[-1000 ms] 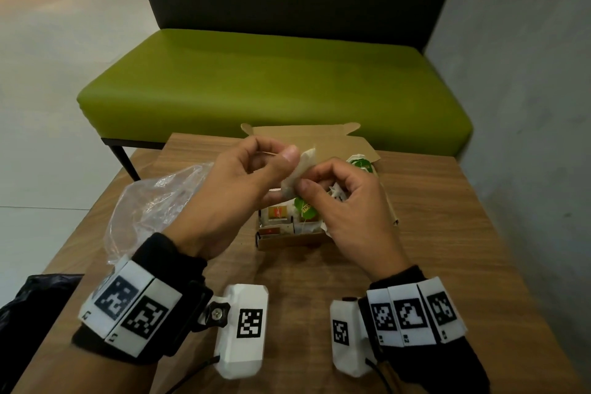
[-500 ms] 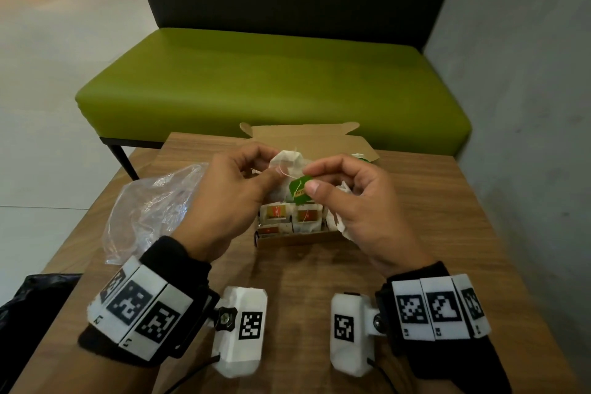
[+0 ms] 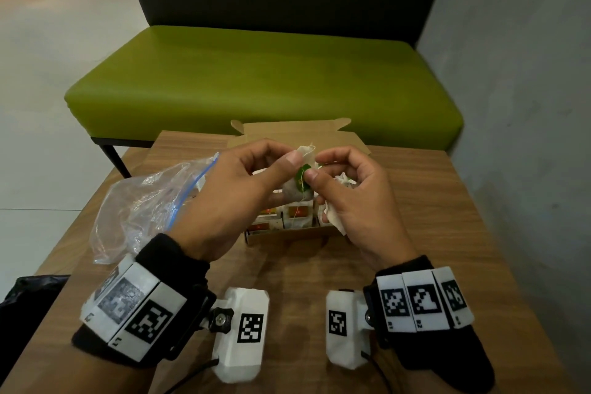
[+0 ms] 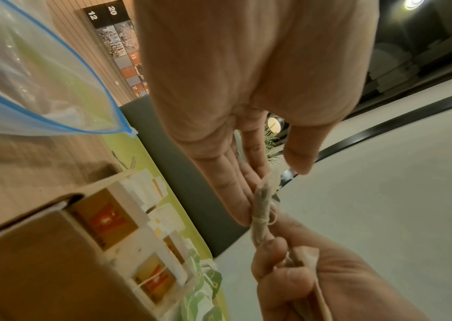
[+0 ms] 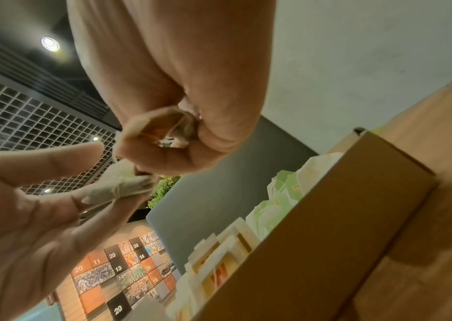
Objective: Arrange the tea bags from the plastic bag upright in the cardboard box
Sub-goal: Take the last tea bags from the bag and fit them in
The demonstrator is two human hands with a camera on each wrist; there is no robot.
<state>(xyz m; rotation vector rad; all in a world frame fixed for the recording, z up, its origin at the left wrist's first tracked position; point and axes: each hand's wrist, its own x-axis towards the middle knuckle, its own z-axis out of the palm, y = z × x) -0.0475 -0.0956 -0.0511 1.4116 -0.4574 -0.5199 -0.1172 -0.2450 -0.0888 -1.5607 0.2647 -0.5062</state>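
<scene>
Both hands pinch one tea bag (image 3: pixel 299 184) above the cardboard box (image 3: pixel 287 235): left hand (image 3: pixel 233 195), right hand (image 3: pixel 348 198). Only the left wrist view shows string wound around it

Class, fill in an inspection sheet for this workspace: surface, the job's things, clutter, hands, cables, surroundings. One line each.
Surface: wooden table.
Job's things: open cardboard box with tea bags standing inside; clear plastic bag to its left; one tea bag held above the box.
Clutter: black bag at the table's left edge.
Hands: left hand holds the tea bag; right hand pinches its green tag and holds crumpled paper.
Cables: black leads from the wrist cameras.
Surroundings: green bench, grey wall.
</scene>
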